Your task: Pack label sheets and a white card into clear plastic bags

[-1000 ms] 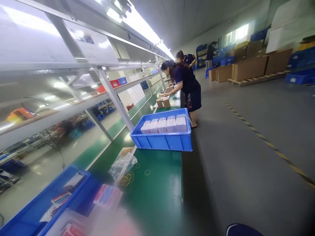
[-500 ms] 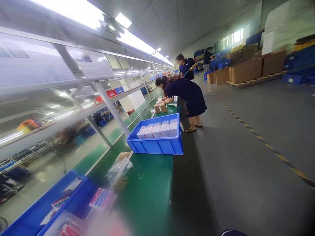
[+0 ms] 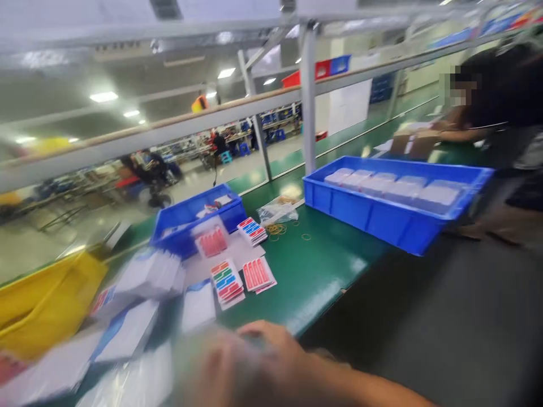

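Low in the view, over the near edge of the green bench (image 3: 316,265), my right hand (image 3: 280,353) comes in from the right with its fingers curled in. Close against it on the left is my left hand (image 3: 218,362), badly smeared by motion, so its fingers do not show clearly. Something pale and blurred lies between the hands; I cannot make out what it is. Just beyond are stacks of printed cards: a multicoloured stack (image 3: 227,281), a red-striped stack (image 3: 258,274) and a blue-and-red stack (image 3: 252,230). White packets (image 3: 199,305) lie left of them.
A blue crate (image 3: 360,212) with several white bundles stands at the right. A smaller blue bin (image 3: 199,217), a yellow bin (image 3: 46,299), rubber bands (image 3: 276,228) and a plastic bag (image 3: 278,212) are also there. A person (image 3: 504,85) leans over the bench, far right.
The view has swung left and down toward the bench. My hands, the card stacks, the white packets and the yellow bin now show. The blue crate appears farther right.
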Demonstrator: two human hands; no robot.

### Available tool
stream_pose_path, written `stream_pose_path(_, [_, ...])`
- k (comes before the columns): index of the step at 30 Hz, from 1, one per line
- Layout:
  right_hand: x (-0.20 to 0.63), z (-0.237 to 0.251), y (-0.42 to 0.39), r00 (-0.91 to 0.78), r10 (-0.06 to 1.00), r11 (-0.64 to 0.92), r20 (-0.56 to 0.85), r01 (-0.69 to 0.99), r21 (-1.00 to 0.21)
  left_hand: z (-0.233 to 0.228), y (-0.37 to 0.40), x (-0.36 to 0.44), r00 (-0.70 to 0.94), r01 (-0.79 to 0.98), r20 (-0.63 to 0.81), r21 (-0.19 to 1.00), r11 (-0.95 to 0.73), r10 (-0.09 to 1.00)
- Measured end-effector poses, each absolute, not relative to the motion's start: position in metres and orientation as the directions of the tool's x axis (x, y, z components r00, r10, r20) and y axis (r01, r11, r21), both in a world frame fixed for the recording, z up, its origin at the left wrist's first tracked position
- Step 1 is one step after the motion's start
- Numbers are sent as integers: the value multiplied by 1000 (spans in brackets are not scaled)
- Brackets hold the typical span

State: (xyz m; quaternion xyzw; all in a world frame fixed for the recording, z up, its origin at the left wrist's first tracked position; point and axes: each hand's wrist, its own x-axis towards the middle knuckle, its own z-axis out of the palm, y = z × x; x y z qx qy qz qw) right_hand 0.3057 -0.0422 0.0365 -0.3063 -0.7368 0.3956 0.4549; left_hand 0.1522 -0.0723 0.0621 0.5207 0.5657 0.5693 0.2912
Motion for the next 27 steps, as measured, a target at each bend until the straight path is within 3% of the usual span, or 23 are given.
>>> stream_pose_path(2, [305, 31, -34, -288, 864, 448, 413, 68, -891, 54, -57, 147, -297, 264, 261, 947, -183, 919])
stream_pose_path(6, [299, 24, -1, -194, 951, 236, 241, -46, -971, 48, -24, 131, -371, 259, 272, 949, -182, 888])
stream_pose_path(10, [287, 17, 36, -257, 963, 25, 77, -199, -980, 40, 3, 115, -224, 94, 11, 995, 11, 974])
stream_pose_path(13, [278, 10, 57, -357, 934, -75, -4, -186, -980, 31, 16, 108, -193, 143, -93, 982, 122, 977])
stream_pose_path(20, [279, -3, 90, -489, 868, 98, 85, 2, -995, 19, 38, 97, -70, 212, -78, 973, 91, 995])
stream_pose_path(27, [281, -6, 101, -507, 843, 224, 178, 30, -974, 19, 51, 91, 39, 316, -45, 948, 31, 998])
